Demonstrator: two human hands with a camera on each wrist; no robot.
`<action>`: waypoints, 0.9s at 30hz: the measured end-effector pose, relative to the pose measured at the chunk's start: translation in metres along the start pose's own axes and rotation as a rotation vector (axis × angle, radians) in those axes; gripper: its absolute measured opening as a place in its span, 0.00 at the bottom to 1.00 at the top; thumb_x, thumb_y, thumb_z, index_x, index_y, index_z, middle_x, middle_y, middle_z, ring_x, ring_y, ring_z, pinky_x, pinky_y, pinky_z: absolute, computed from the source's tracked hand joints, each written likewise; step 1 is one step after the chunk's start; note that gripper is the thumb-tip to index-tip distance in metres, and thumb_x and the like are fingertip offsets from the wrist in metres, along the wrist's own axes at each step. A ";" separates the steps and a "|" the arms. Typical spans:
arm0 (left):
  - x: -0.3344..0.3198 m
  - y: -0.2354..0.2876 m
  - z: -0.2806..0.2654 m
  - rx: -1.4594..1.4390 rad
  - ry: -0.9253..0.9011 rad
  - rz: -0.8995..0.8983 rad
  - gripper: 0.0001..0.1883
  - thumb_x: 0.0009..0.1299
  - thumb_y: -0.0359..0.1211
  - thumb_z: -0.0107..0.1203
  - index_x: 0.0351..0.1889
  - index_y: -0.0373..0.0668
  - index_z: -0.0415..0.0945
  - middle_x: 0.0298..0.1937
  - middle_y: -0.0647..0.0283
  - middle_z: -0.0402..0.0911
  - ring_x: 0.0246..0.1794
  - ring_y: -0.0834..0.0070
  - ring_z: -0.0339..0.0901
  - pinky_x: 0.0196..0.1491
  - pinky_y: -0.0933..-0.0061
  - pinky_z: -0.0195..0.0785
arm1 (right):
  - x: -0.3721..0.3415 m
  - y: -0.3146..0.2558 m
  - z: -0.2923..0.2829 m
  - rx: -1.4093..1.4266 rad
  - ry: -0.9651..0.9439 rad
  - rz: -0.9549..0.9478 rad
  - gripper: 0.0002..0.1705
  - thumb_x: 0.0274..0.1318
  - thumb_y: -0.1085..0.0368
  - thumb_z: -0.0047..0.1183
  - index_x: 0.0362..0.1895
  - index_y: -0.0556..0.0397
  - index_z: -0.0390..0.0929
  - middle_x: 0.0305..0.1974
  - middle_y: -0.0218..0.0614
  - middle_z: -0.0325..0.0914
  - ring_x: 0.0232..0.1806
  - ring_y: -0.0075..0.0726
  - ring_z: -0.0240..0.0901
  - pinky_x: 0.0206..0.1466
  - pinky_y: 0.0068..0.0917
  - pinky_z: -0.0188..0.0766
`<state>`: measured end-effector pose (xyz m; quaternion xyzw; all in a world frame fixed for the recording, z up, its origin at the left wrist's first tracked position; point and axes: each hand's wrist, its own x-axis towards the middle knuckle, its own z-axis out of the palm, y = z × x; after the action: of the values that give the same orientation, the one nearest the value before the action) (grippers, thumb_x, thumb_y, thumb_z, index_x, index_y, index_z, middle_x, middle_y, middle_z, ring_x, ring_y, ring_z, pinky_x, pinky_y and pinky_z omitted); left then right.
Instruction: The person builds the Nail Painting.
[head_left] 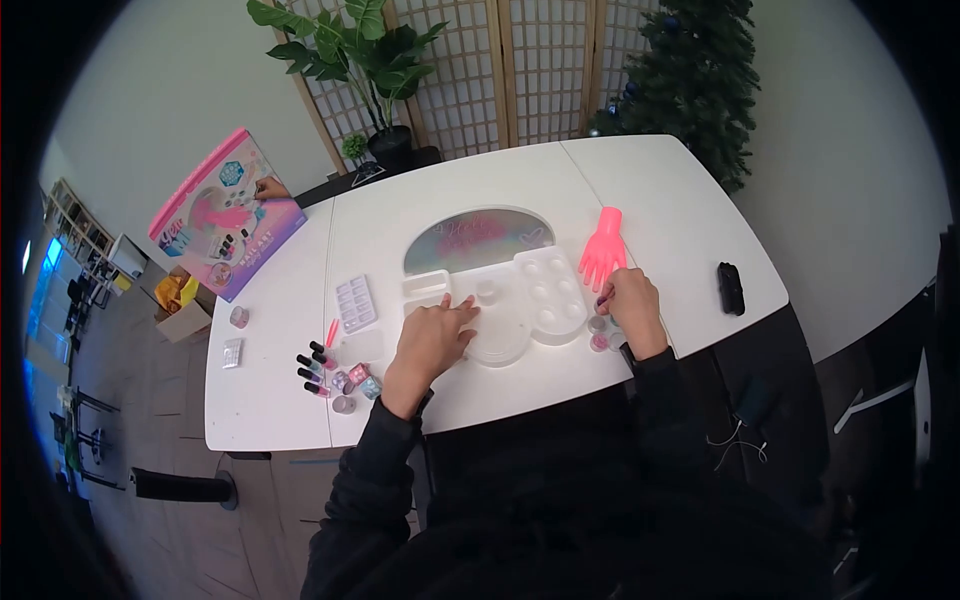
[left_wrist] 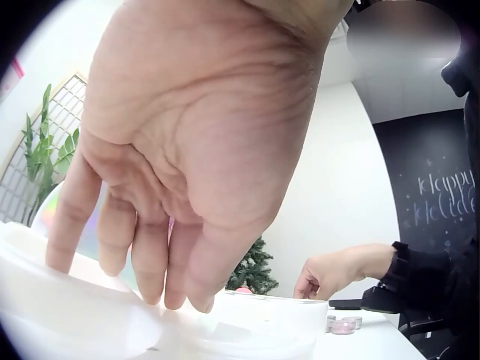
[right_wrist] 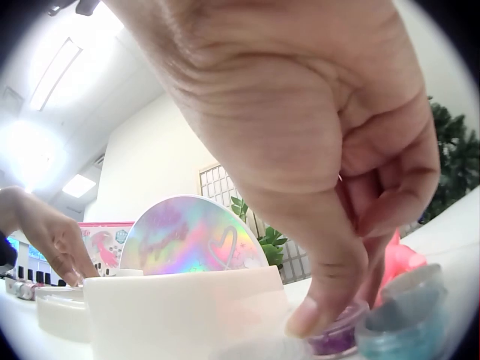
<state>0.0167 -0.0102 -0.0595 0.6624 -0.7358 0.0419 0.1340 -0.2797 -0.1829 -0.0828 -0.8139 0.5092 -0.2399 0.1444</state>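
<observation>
My left hand [head_left: 432, 345] lies over the left part of a white plastic nail station [head_left: 500, 347], fingers extended down to its surface. In the left wrist view those fingers hold nothing. My right hand [head_left: 634, 305] is at the station's right side. Its thumb and fingers pinch a small jar of purple glitter [right_wrist: 334, 343], low beside the station wall. A teal jar [right_wrist: 405, 326] stands right next to it, and pink glitter jars [head_left: 599, 342] sit nearer me. Beyond the right hand lies a pink model hand [head_left: 604, 250]. A shiny rounded backboard [head_left: 478, 238] rises behind the station.
Left of the station are several nail polish bottles [head_left: 312, 375], glitter jars [head_left: 358, 374], a white tray of small wells [head_left: 356, 303] and a pink stick [head_left: 332, 332]. The nail art box [head_left: 226, 215] stands at far left. A black case [head_left: 731, 289] lies at right.
</observation>
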 end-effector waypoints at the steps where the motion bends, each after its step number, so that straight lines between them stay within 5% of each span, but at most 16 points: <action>1: -0.001 -0.001 0.002 -0.012 0.019 0.006 0.19 0.67 0.39 0.67 0.57 0.52 0.86 0.50 0.57 0.89 0.40 0.58 0.88 0.43 0.56 0.77 | 0.000 0.001 0.001 0.002 0.014 0.003 0.04 0.45 0.71 0.65 0.24 0.57 0.83 0.23 0.43 0.85 0.29 0.49 0.86 0.35 0.40 0.79; 5: -0.004 0.001 -0.002 -0.024 -0.003 -0.018 0.19 0.66 0.38 0.67 0.56 0.51 0.86 0.63 0.66 0.85 0.47 0.60 0.88 0.45 0.58 0.77 | 0.001 -0.006 -0.005 0.017 -0.023 0.037 0.03 0.48 0.71 0.63 0.26 0.58 0.84 0.24 0.44 0.85 0.29 0.49 0.86 0.36 0.40 0.79; 11: -0.004 0.002 -0.001 -0.003 -0.024 -0.044 0.19 0.66 0.36 0.67 0.56 0.49 0.86 0.65 0.68 0.84 0.48 0.61 0.88 0.47 0.59 0.78 | 0.000 -0.012 -0.011 0.014 -0.074 0.056 0.07 0.56 0.71 0.57 0.28 0.58 0.84 0.24 0.42 0.87 0.28 0.41 0.88 0.36 0.35 0.79; 23: -0.004 0.002 0.002 -0.044 -0.075 -0.103 0.19 0.68 0.36 0.66 0.57 0.49 0.86 0.64 0.67 0.84 0.58 0.61 0.85 0.51 0.56 0.79 | 0.003 -0.002 -0.005 -0.106 -0.068 -0.026 0.02 0.51 0.72 0.63 0.29 0.59 0.86 0.25 0.40 0.87 0.30 0.43 0.87 0.35 0.38 0.80; 27: -0.023 -0.006 -0.003 -0.177 -0.017 0.047 0.24 0.69 0.37 0.66 0.64 0.49 0.81 0.71 0.65 0.78 0.64 0.56 0.80 0.55 0.52 0.78 | 0.006 -0.001 -0.004 -0.055 -0.123 0.052 0.05 0.47 0.73 0.66 0.31 0.59 0.86 0.26 0.41 0.86 0.30 0.45 0.87 0.36 0.38 0.79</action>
<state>0.0249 0.0123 -0.0629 0.6308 -0.7531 -0.0260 0.1849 -0.2785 -0.1877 -0.0774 -0.8171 0.5269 -0.1716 0.1591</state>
